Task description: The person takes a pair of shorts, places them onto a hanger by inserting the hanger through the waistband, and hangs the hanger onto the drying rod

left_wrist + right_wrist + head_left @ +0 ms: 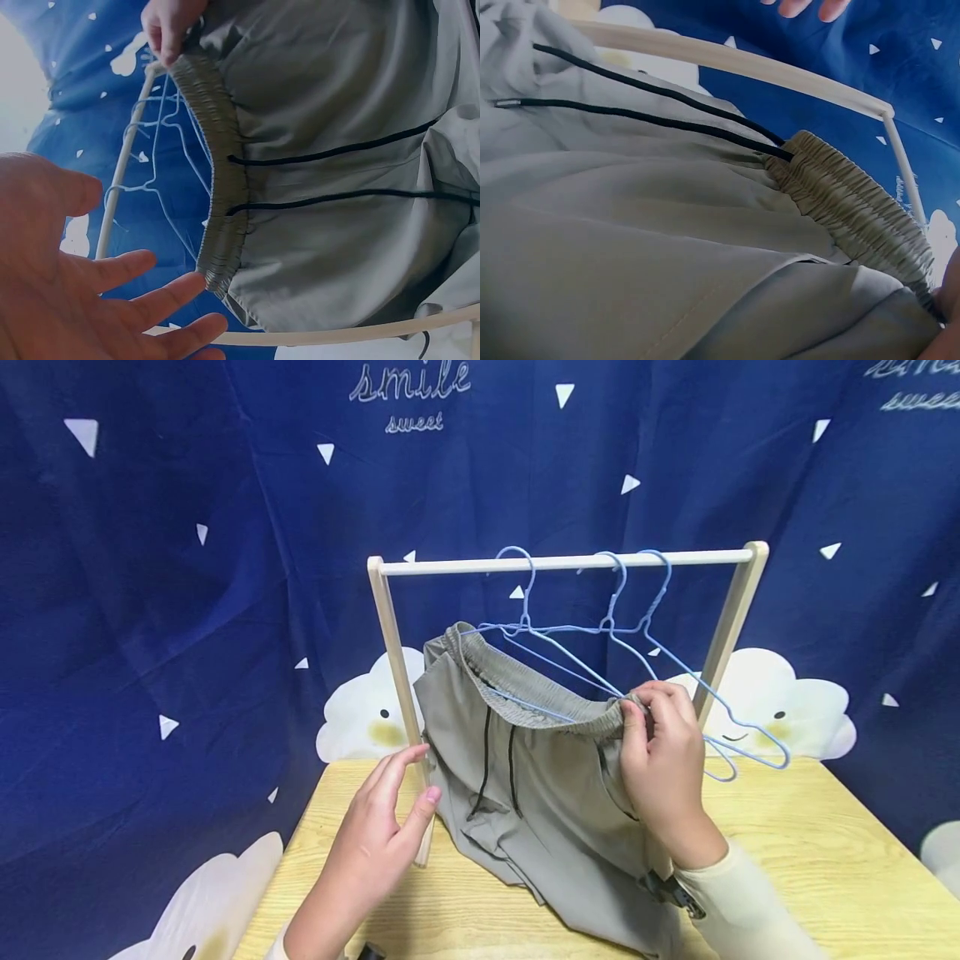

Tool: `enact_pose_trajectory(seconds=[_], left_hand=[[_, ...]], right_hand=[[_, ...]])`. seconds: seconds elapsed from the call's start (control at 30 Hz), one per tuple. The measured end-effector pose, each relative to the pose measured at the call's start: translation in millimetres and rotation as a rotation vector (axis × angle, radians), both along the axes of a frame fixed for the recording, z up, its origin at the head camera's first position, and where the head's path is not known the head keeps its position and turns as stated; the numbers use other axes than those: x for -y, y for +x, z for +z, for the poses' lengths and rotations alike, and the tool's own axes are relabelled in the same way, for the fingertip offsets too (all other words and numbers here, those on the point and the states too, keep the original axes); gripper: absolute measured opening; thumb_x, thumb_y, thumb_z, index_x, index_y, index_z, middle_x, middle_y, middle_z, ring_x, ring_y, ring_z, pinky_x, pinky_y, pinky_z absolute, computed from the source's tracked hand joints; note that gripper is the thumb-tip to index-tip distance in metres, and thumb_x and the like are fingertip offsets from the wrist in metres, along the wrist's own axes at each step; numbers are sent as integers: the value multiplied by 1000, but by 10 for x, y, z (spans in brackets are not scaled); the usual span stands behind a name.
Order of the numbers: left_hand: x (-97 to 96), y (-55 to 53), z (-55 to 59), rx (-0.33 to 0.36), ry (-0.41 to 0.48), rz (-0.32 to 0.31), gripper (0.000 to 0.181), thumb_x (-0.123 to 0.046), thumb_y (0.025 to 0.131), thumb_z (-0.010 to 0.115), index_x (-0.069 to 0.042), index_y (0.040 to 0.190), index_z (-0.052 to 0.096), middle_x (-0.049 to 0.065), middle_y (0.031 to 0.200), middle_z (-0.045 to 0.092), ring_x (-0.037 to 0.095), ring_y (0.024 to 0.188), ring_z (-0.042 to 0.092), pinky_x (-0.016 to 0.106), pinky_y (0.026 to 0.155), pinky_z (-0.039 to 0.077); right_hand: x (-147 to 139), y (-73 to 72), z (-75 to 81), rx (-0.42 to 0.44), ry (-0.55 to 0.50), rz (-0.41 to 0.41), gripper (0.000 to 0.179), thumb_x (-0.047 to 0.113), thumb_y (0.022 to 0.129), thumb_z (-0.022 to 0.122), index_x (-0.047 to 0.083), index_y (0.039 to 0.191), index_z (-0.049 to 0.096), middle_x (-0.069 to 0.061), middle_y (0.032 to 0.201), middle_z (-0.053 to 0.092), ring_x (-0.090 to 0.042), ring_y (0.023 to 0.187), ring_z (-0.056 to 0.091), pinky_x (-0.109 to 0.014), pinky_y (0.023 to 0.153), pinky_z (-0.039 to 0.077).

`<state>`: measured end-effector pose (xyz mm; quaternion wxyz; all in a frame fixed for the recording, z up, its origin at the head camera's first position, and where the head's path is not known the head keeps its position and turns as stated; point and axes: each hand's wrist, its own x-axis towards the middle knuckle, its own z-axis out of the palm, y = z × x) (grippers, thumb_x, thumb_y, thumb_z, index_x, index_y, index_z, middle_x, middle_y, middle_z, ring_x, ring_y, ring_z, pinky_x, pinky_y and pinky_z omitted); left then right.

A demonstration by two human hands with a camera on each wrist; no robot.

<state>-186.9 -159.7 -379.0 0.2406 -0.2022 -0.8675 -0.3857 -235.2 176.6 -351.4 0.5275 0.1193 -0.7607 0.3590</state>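
Grey drawstring shorts (540,802) hang over the table, their gathered elastic waistband (528,685) stretched around the lower part of a blue wire hanger (527,604). My right hand (663,764) pinches the waistband's right end between thumb and fingers, beside that hanger's right corner. In the left wrist view, two black cords (330,150) run down from the waistband's front. My left hand (378,818) is held open, fingers spread, by the rack's left post, close to the shorts' left side. It appears palm up in the left wrist view, its fingertips overlapping the waistband's edge.
A wooden rack (442,567) stands on the light wood table (832,852). Two more blue hangers (664,589) hang on its rail to the right, bare, their ends behind and beside my right hand. A dark blue curtain (187,635) with white triangles and clouds encloses the table.
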Motion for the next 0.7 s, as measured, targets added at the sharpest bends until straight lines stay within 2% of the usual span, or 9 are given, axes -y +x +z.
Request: enact_pose_trajectory(seconds=[0.2,0.43,0.57,0.7], left_hand=[[1,-10,-11,-4,-3,-11,50,-32,109,67,-19,155,55,6,149,65,28,143,60,57,117,48],[20,-18,-25,-5,-52,2,47,-32,109,67,-17,152,58,5,147,66,28,141,62,57,115,50],[37,-4,-37,-5,-123,52,42,-32,108,68,-17,146,64,3,144,69,30,136,66,61,107,53],[59,-2,-43,9,-178,86,39,-32,107,70,-19,144,67,2,143,71,31,133,68,61,104,53]], right_hand=[[-14,-19,-96,26,13,28,12,4,105,66,-7,101,70,-25,112,65,-29,97,61,-16,86,40],[-56,-2,-104,39,46,72,9,1,102,69,-6,106,70,-21,110,66,-25,96,60,-19,85,41],[-105,94,-99,62,86,104,31,0,97,75,-3,127,70,-20,121,67,-27,108,63,-14,98,41],[-168,261,-184,106,125,156,63,-1,92,79,2,151,57,-21,136,64,-28,124,61,-12,113,38]])
